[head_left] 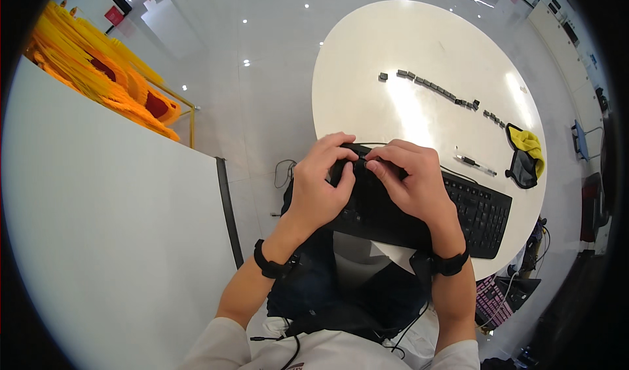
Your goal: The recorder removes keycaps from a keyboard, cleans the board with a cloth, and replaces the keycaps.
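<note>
A black keyboard (pixel 481 216) lies along the near edge of the round white table (pixel 354 55). Over its left part, my left hand (pixel 320 180) curls its fingers around the top edge. Just beside it, my right hand (pixel 413 180) has thumb and forefinger pinched at the upper keys; whatever is between them is too small to make out. Beyond the hands, small dark loose keycaps (pixel 432 87) form broken lines on the tabletop. A pen (pixel 476 165) lies right of them, beside a yellow-and-black pouch or cloth (pixel 524 157).
A white panel or counter (pixel 111 219) fills the left, with orange-yellow fringed costumes (pixel 105 75) on a rail behind it. A pink-keyed keyboard (pixel 498 301) and cables sit below the table at right. White cabinets (pixel 567 69) line the far right.
</note>
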The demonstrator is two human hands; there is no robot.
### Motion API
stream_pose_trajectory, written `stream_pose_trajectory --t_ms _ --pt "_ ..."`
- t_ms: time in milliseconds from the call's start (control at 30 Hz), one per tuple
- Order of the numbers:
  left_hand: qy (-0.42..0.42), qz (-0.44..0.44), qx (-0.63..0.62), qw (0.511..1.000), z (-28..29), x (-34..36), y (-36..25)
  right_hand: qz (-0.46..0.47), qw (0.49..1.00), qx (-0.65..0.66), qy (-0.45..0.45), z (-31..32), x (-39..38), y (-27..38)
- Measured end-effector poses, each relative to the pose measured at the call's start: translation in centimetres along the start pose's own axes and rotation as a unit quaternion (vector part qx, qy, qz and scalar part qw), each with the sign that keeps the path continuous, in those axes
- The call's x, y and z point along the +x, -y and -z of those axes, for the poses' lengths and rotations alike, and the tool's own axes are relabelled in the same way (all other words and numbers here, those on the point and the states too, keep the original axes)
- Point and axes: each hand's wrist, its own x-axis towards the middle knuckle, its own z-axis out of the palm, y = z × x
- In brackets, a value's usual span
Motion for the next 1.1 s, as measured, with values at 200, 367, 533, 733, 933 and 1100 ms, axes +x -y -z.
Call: stream_pose_trajectory --t_ms 200,367,533,733,933,1100 --pt "0.018 -0.033 -0.001 0.999 0.3 0.5 0.2 0.010 1.000 -0.022 -0.007 -0.1 0.2 0.2" --pt "0.007 -0.037 0.007 0.999 0.2 0.5 0.7 0.010 1.000 -0.017 -0.011 -0.2 -0.1 0.0" --pt "0.003 -0.018 -0.007 1.000 0.0 0.3 0.6 0.042 0.997 -0.059 -0.032 -1.2 -0.3 0.3" --pt "-0.009 -0.061 0.019 0.998 0.0 0.1 0.7 0.022 0.996 -0.073 -0.050 -1.5 -0.5 0.5" --pt "-0.009 -0.142 0.115 0.983 0.6 -0.1 -0.1 -0.010 0.998 -0.056 0.023 1.3 -0.4 -0.1" --pt "0.001 -0.212 0.173 0.962 0.3 0.1 -0.3 -0.003 0.998 -0.054 0.032 2.1 -0.4 0.0"
